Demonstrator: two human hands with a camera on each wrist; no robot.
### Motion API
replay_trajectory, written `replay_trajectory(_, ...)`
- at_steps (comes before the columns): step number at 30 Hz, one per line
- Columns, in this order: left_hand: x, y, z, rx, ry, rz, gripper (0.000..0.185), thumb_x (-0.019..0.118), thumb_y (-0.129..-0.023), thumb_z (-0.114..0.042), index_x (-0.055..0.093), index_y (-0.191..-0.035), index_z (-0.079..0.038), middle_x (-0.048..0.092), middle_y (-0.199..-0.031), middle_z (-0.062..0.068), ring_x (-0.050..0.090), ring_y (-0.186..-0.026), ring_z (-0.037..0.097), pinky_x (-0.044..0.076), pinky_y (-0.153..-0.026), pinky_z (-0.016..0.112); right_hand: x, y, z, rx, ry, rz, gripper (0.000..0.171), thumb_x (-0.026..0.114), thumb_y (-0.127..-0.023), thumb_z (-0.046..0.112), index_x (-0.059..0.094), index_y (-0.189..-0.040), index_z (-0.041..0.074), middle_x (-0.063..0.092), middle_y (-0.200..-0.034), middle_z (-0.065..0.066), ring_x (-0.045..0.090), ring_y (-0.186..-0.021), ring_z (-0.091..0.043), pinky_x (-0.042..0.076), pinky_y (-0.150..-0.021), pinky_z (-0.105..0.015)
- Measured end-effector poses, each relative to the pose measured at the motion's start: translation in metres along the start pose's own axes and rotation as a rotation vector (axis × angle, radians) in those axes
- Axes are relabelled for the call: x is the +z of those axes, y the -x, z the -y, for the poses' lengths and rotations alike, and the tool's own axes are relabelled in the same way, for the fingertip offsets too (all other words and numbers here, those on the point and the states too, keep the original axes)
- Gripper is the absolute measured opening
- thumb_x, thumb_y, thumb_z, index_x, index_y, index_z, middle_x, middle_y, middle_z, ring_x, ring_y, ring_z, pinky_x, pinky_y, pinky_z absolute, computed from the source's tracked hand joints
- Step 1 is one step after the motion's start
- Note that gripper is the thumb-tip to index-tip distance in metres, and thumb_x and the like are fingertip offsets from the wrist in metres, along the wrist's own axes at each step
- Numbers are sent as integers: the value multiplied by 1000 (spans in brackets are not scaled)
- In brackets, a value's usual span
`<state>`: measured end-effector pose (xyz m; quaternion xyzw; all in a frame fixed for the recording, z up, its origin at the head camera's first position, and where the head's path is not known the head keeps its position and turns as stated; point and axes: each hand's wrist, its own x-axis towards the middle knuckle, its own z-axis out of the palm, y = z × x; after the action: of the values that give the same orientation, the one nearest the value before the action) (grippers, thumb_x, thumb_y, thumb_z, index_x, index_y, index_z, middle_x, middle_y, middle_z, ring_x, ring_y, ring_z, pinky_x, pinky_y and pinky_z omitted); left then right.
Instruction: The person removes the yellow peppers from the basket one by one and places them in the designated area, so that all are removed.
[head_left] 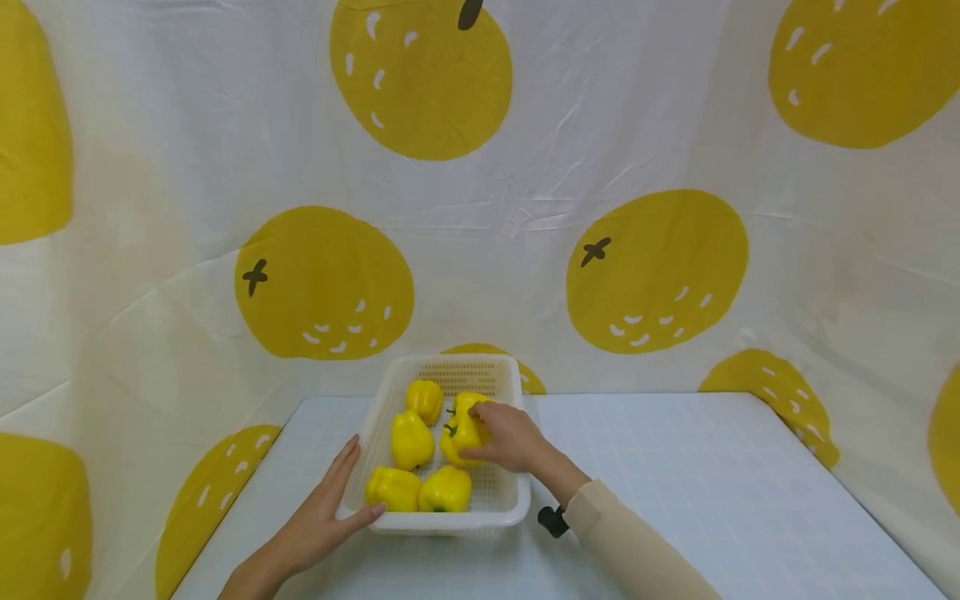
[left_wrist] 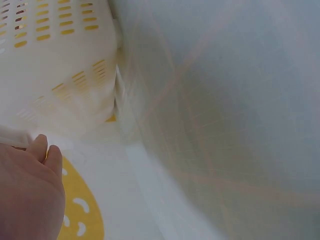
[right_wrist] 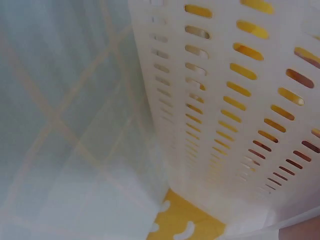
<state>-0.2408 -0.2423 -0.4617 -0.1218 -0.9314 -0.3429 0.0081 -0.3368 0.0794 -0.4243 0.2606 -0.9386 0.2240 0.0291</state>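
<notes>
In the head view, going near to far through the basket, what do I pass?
Near rim of the white basket → two front peppers → left middle pepper and the pepper held by the right hand → rear pepper → far wall, backdrop curtain.

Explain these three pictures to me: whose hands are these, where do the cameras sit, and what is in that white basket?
No machine here: a person works with bare hands. The wide picture comes from a camera on the head; the two close, blurry ones come from cameras on each wrist. On the pale table stands a white slotted basket holding five yellow peppers. The left hand rests flat against the basket's near left corner, thumb on the rim. The right hand reaches inside and grips one pepper. A sheet printed with yellow fruit hangs behind.
</notes>
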Motion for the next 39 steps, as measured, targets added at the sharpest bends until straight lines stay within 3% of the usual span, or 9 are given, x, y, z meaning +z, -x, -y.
replay_trajectory(5,-2,1,0,-11,6,-1,109,68,-90,-62,11,-165,-8,1,-173,11,14,-155,43,20,-116,70,2,-1,-2,-3,-122,-44,65,80,-83,57,64,-127,13,66,-111,4,62,-97,-18,54,-86,-33)
replay_trajectory(15,-1,1,4,32,4,-42,107,69,-90,-60,14,-164,-6,5,-172,13,17,-154,44,22,-115,71,5,-7,-9,-11,-340,-140,60,81,-84,54,67,-121,8,68,-108,1,66,-92,-12,59,-81,-26)
replay_trajectory(24,-3,-1,5,97,-13,-76,104,70,-91,-56,16,-164,-5,9,-172,14,20,-152,45,24,-114,71,-2,-9,-14,4,-548,-228,53,82,-86,44,68,-118,5,72,-107,-5,69,-93,-17,60,-82,-31)
replay_trajectory(29,-3,0,4,107,-2,-78,103,71,-92,-54,17,-163,-4,9,-171,16,19,-152,46,24,-114,72,-8,-9,-19,56,-679,-198,48,82,-87,41,70,-118,6,73,-109,-5,70,-95,-18,60,-85,-34)
replay_trajectory(35,-1,2,4,93,12,-64,103,70,-92,-55,16,-164,-6,8,-172,14,18,-153,45,22,-114,72,-18,-10,-22,148,-780,-133,47,78,-90,43,71,-114,3,74,-104,-6,70,-89,-19,60,-86,-37)
replay_trajectory(39,1,3,4,99,19,-58,102,70,-92,-54,16,-164,-6,9,-172,14,18,-153,46,23,-114,73,-25,-9,-25,210,-819,-140,50,76,-91,46,72,-113,2,73,-104,-7,72,-87,-20,60,-89,-43)
